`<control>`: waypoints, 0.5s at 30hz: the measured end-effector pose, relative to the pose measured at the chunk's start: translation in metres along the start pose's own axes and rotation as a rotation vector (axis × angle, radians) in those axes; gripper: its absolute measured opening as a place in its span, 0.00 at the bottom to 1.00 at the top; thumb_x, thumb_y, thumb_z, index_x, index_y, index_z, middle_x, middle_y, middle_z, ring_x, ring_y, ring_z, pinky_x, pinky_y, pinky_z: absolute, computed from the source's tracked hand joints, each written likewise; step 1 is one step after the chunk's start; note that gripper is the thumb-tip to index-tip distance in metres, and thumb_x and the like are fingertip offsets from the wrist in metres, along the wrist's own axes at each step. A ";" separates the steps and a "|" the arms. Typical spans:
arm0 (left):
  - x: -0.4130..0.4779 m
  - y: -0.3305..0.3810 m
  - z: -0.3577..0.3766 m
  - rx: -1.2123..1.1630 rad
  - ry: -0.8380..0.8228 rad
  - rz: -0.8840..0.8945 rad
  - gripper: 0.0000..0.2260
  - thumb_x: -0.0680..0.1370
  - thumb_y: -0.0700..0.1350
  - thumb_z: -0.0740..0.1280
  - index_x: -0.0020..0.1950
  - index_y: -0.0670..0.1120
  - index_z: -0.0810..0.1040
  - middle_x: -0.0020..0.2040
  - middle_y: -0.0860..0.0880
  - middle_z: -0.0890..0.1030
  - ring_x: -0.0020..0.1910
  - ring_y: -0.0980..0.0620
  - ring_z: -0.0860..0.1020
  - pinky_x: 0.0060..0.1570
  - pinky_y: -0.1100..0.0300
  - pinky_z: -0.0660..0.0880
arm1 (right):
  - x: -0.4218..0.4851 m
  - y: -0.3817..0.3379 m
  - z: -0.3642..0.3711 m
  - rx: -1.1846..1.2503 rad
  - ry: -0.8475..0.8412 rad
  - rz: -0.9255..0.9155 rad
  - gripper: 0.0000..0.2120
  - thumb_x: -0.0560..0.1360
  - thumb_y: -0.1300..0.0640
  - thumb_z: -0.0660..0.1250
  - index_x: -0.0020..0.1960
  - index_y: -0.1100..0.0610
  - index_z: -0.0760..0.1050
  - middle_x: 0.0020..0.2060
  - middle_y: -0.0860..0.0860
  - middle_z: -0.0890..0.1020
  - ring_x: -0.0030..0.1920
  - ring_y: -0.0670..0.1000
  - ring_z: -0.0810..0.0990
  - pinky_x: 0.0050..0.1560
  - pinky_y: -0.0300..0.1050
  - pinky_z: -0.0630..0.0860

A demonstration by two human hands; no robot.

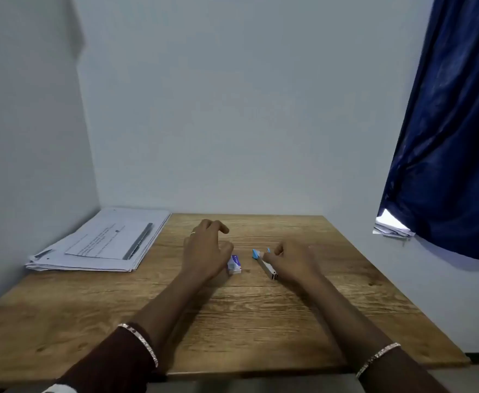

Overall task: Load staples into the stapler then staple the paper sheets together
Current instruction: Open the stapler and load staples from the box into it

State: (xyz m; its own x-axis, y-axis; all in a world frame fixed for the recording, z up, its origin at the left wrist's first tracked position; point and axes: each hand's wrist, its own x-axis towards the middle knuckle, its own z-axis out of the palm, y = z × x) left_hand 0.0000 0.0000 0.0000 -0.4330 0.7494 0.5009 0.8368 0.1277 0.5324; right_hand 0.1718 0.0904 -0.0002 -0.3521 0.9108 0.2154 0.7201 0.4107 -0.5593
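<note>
Fingers of right hand (292,259) pinch the blue-and-silver stapler (267,264); left hand (207,251) lies loosely curled, touching the staple box (235,264).
Box label and print on the paper stack (96,245), rear-left on the worktop (261,321), unreadable.

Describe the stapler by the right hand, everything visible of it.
The stapler is small: a light blue plastic far end and a slim silvery metal body running toward the camera. It lies on the wooden table, right of the small staple box and apart from it. The right hand grips its far part, hiding some; whether it stands open is unclear.
</note>
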 end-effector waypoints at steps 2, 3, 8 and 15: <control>0.009 0.000 0.009 -0.008 -0.041 0.019 0.12 0.76 0.45 0.68 0.59 0.48 0.80 0.62 0.48 0.77 0.63 0.47 0.75 0.63 0.46 0.71 | 0.008 -0.003 0.004 -0.080 -0.081 0.033 0.19 0.69 0.39 0.73 0.40 0.54 0.76 0.35 0.49 0.80 0.36 0.49 0.76 0.33 0.44 0.67; 0.014 0.000 0.015 0.000 -0.063 0.030 0.12 0.76 0.46 0.68 0.59 0.49 0.80 0.62 0.49 0.77 0.64 0.48 0.75 0.64 0.47 0.70 | 0.014 -0.004 0.007 -0.114 -0.111 0.049 0.20 0.67 0.39 0.76 0.42 0.54 0.77 0.37 0.49 0.81 0.38 0.49 0.77 0.32 0.43 0.67; 0.031 -0.004 0.034 -0.015 -0.146 0.037 0.11 0.78 0.48 0.67 0.60 0.50 0.79 0.62 0.49 0.77 0.64 0.49 0.73 0.65 0.45 0.68 | 0.038 -0.009 0.013 -0.115 -0.168 0.090 0.17 0.65 0.47 0.78 0.47 0.57 0.82 0.42 0.52 0.85 0.44 0.51 0.84 0.34 0.43 0.71; 0.050 -0.026 0.052 -0.406 -0.071 -0.088 0.13 0.78 0.39 0.68 0.63 0.47 0.79 0.57 0.49 0.82 0.55 0.50 0.79 0.53 0.57 0.76 | 0.072 -0.008 0.023 0.388 -0.156 0.074 0.11 0.68 0.54 0.78 0.49 0.55 0.84 0.37 0.50 0.85 0.32 0.45 0.80 0.30 0.39 0.72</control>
State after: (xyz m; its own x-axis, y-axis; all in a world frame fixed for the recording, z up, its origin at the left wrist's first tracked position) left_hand -0.0257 0.0685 -0.0243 -0.4610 0.7917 0.4010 0.5916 -0.0626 0.8038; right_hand 0.1271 0.1515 0.0012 -0.4159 0.9077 0.0562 0.4792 0.2713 -0.8348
